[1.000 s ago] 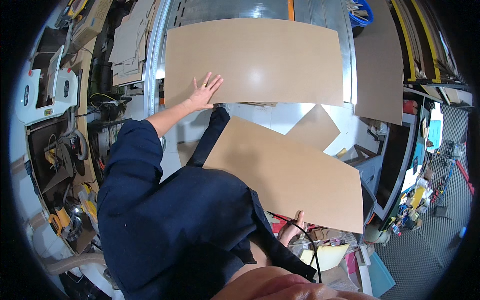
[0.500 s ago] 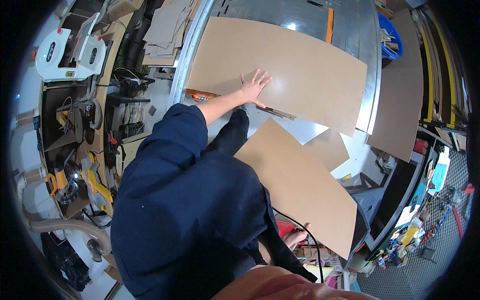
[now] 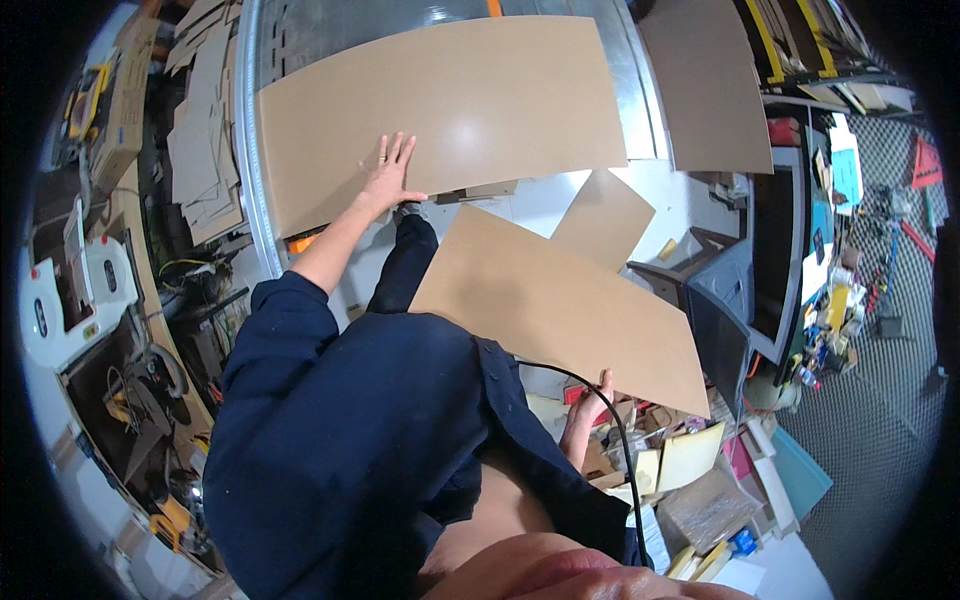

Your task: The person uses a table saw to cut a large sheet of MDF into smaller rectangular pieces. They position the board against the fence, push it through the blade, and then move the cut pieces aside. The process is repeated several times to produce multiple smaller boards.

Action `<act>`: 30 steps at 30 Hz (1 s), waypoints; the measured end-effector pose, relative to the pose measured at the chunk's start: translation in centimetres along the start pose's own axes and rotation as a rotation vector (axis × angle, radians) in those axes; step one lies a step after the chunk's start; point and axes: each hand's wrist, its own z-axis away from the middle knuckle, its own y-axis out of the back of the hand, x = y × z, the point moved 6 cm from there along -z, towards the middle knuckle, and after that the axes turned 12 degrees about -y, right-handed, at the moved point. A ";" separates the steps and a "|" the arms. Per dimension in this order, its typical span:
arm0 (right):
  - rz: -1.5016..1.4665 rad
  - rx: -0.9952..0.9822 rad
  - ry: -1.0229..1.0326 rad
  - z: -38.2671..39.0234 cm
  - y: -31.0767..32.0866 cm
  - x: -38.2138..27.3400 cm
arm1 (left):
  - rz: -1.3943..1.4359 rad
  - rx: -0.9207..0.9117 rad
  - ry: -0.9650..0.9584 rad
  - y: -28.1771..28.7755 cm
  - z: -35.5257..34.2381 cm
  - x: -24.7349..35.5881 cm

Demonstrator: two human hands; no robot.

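My left hand point(image 3: 387, 172) lies with fingers apart on a large tan board point(image 3: 470, 90) near its front edge. That board rests on a metal table point(image 3: 360, 35) with a scaled rail along its left side. My right hand point(image 3: 593, 402) grips the lower edge of a second tan board point(image 3: 565, 310), thumb showing on top and the other fingers mostly hidden. This board slants in front of my body, with a black cable point(image 3: 619, 430) curving by my right hand. A smaller tan piece point(image 3: 608, 220) shows beyond it.
Stacked offcuts point(image 3: 200, 140) and a crowded bench with white machine point(image 3: 60, 330) stand left. At right are a brown panel point(image 3: 700, 90), a rack of sheets point(image 3: 785, 40), a grey bin point(image 3: 715, 290) and tool-strewn surfaces point(image 3: 840, 310). Clutter point(image 3: 690, 480) lies below my right hand.
The view swung right, then back left and round, so the table now appears further left and tilted. My left hand stays spread on the upper board and my right keeps hold of the lower one.
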 end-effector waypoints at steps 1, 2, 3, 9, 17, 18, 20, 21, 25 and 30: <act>0.075 -0.018 -0.022 0.1 0.4 0.3 | -0.020 -0.042 0.037 0.7 0.0 0.1; 0.059 -0.010 -0.038 0.0 0.5 0.8 | -0.021 -0.021 0.032 0.8 -0.3 0.1; 0.045 -0.003 -0.054 -0.3 0.5 1.1 | -0.019 0.000 0.030 0.7 -0.6 -0.1; 0.030 0.072 -0.102 -1.5 0.7 3.8 | 0.000 0.075 0.003 -0.3 -1.8 -2.4; 0.086 0.011 -0.110 1.4 -3.8 4.8 | -0.045 0.032 0.038 2.2 -4.7 -4.7; 0.095 0.008 -0.112 2.0 -4.4 4.8 | -0.046 0.040 0.036 2.6 -5.2 -5.3; 0.112 0.008 -0.113 2.5 -5.1 4.9 | -0.048 0.042 0.035 3.5 -6.4 -6.0; 0.119 0.025 -0.111 2.7 -5.6 5.1 | -0.050 0.037 0.039 3.9 -7.0 -6.4; 0.083 0.011 -0.107 2.5 -6.9 6.0 | -0.042 0.048 0.029 5.9 -9.2 -8.3; 0.105 0.037 -0.103 3.3 -10.1 6.1 | -0.051 0.032 0.050 5.9 -9.8 -8.9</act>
